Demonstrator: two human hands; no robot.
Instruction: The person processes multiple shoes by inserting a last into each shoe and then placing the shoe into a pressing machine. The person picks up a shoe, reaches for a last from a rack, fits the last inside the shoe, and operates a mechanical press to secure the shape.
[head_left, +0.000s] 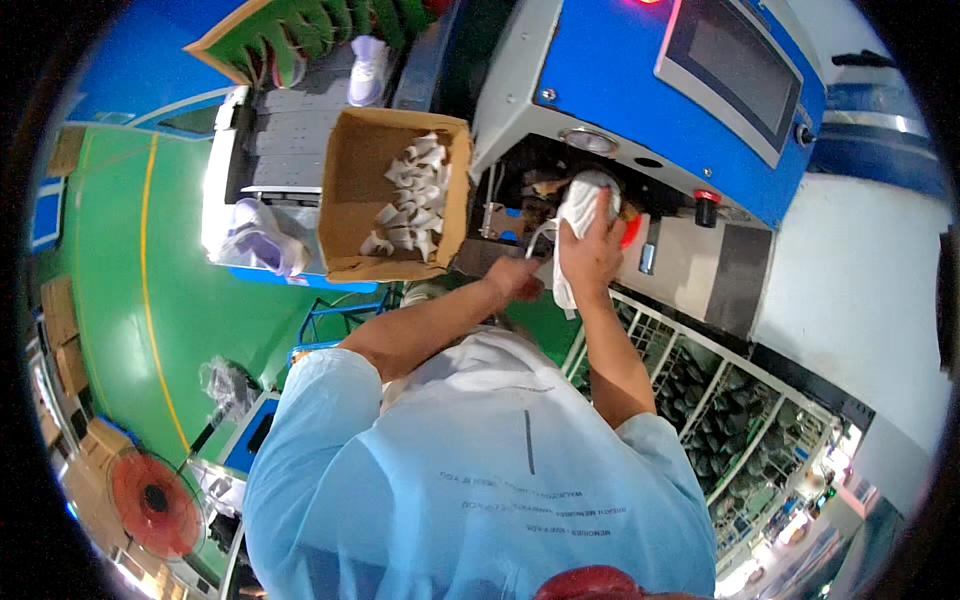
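Gripping white shoe upper, right hand

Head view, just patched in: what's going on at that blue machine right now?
A person in a light blue shirt is pressing a white shoe upper into the opening of the blue and grey machine. The right hand grips the upper from behind, and the left hand is at its lower edge. To the left, a cardboard box holds more white pieces, and white shoes sit on the conveyor beyond.

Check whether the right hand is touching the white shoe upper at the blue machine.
Touching. The head view shows the right hand wrapped over the white shoe upper, fingers pressed onto it at the blue machine's opening, with no gap visible.
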